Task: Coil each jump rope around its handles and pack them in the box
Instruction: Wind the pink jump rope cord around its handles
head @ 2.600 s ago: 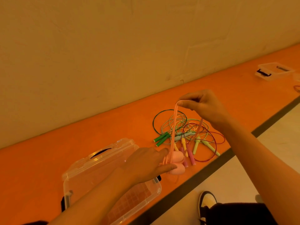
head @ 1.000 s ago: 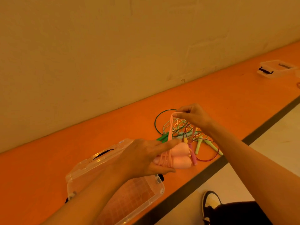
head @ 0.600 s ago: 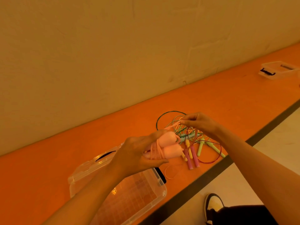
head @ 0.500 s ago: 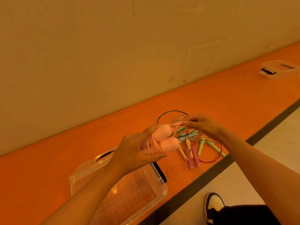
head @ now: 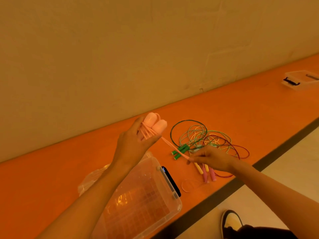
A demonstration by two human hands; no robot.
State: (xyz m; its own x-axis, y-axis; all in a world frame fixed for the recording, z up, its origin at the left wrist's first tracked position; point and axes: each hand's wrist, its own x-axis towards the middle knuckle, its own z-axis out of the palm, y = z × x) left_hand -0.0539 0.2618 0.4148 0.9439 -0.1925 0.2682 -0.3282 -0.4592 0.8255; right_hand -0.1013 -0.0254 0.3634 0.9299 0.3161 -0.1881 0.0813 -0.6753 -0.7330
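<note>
orange bench [head: 233,107]: ran along the wall and carried everything. Its front edge lay nearest the person, so both arms reached over it from that side.
clear box [head: 151,200]: lay on the bench under the left forearm. No rope showed through its walls. It sat near enough, I judged, for a finished bundle to go straight in.
loose ropes [head: 203,135]: green, pale and dark red cords lay tangled in overlapping loops just beyond the right hand, with their handles mixed in. These looked uncoiled and waiting.
left hand [head: 133,145]: was raised above the bench with fingers and thumb curled round the pink handles. The thumb lay over the wraps, probably to stop them slipping.
right hand [head: 214,158]: was low, just above the pile. Thumb and fingertip pinched the free end of the pink cord and drew it away from the bundle, which kept it taut.
pink handles [head: 156,125]: two lay side by side with rounded ends up, held in the air well apart from the box.
pink cord [head: 172,147]: several turns crossed the handles, and one short straight run slanted down to the right hand.
green handles [head: 180,150]: lay paired on the bench beneath that run, apparently not touching it.
step: the last turns of the pink rope, by my reading. The tail wanted tucking, then packing.
</note>
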